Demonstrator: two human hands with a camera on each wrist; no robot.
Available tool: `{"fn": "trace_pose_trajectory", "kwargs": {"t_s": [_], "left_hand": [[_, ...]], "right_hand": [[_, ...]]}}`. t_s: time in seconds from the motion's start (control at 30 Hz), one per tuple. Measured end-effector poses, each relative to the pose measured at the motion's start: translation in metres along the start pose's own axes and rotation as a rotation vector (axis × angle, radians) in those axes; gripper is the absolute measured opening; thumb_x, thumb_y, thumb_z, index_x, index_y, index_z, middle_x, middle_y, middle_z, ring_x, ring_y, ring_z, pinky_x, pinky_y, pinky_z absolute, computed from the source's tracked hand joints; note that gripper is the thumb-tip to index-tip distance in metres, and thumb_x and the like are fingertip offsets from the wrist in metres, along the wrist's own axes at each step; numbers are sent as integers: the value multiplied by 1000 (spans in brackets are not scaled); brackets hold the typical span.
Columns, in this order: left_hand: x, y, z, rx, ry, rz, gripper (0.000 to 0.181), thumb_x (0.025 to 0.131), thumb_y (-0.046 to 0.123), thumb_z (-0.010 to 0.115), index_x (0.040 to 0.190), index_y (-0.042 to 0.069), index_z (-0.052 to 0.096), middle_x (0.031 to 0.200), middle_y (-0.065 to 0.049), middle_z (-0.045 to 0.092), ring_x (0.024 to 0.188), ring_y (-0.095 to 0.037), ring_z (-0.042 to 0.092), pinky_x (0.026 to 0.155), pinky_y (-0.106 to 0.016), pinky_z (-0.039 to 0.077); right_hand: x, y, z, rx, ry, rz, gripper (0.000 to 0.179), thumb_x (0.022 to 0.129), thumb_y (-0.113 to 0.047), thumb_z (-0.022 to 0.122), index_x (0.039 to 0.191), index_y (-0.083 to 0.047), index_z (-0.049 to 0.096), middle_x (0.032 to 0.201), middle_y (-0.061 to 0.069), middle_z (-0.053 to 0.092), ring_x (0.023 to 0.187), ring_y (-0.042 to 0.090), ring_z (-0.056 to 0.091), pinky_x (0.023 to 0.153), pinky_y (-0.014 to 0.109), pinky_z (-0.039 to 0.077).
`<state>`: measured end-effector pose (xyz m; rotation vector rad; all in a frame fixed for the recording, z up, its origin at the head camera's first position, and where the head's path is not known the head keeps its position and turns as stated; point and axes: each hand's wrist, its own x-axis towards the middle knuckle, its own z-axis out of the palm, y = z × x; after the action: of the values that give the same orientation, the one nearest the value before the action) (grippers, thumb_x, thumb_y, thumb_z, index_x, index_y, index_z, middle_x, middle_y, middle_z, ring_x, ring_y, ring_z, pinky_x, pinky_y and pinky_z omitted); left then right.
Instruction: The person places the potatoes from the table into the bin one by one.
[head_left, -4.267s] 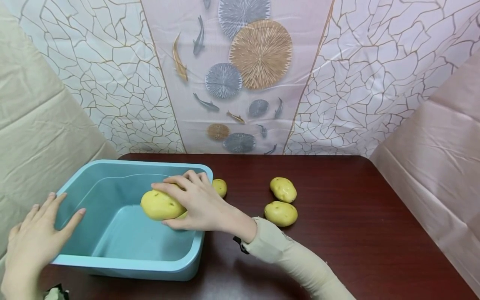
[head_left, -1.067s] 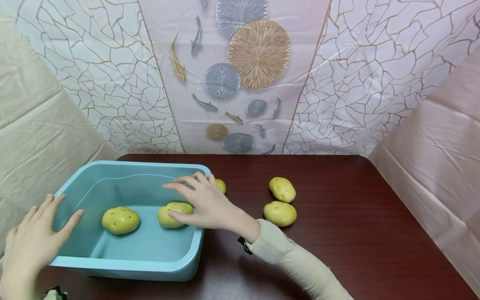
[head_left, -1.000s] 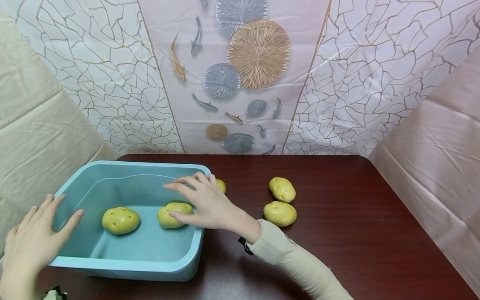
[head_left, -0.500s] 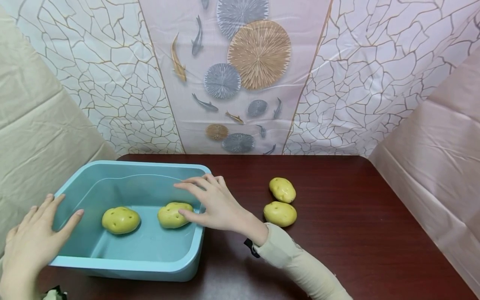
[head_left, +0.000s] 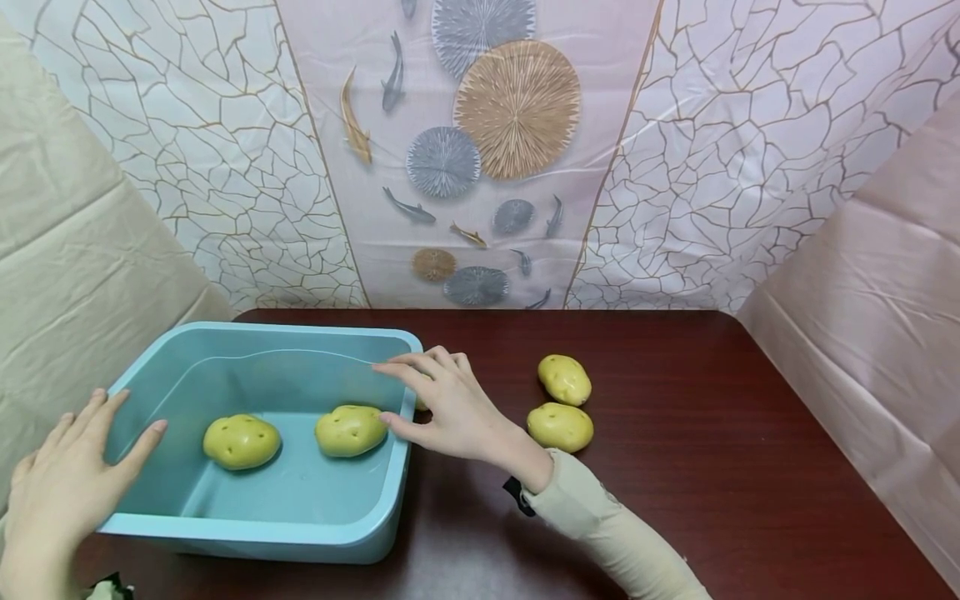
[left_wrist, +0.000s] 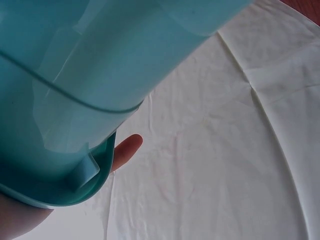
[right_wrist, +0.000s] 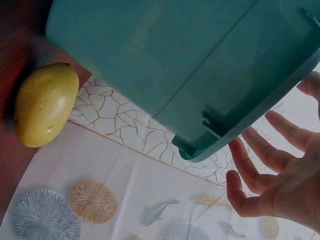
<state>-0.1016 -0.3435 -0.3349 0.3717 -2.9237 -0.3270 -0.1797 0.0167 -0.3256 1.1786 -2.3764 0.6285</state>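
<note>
Left-side cloth (head_left: pixel 82 225): I am seeing a creased cream sheet sloping down along this edge of the workspace.
Left hand (head_left: pixel 71 475): is lying at the left rim of the basin, thumb extending over the inside, fingers spreading wide and gripping nothing that I am seeing.
Blue basin (head_left: pixel 240 528): is standing on the left part of the table, mouth facing up.
Left potato (head_left: pixel 242 442): is lying on the basin floor, toward the left wall.
Second potato (head_left: pixel 349 431): is lying on the basin floor, toward the right wall, apart from the left potato.
Half-hidden potato (head_left: pixel 422 405): is sitting on the table outside the basin's right wall, mostly disappearing behind the right hand (head_left: pixel 457 412).
Right hand: is hovering at the right rim, thumb and fingers standing wide and holding nothing; I am not able to tell whether the fingertips are touching the rim.
Back cloth (head_left: pixel 525 258): is hanging behind the table, white panels with gold crackle lines flanking a pinkish centre panel printed with fish and round discs.
Paired potatoes: the far one (head_left: pixel 565 380) and the near one (head_left: pixel 559 427) are lying close together on the table, right of the hand.
Sleeve (head_left: pixel 622 533): is covering the right forearm; a black strap (head_left: pixel 519 497) is showing at its cuff.
Table (head_left: pixel 712 458): is presenting a dark red-brown wood-grain surface, reflecting light near the front.
Right-side cloth (head_left: pixel 877 267): is sloping down along the table's right edge, pinkish beige and wrinkling.
</note>
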Motion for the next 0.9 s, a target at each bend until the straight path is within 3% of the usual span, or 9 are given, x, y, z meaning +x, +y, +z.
{"fn": "trace_pose_trajectory", "kwargs": {"t_s": [0.9], "left_hand": [[0, 2, -2, -1, -3, -4, 80, 89, 57, 34, 141, 0, 14, 144, -29, 5, 128, -54, 7, 91, -72, 11]], "right_hand": [[-11, 28, 2, -48, 70, 79, 45, 82, -39, 58, 123, -21, 52, 121, -4, 53, 96, 12, 45, 80, 34, 34]]}}
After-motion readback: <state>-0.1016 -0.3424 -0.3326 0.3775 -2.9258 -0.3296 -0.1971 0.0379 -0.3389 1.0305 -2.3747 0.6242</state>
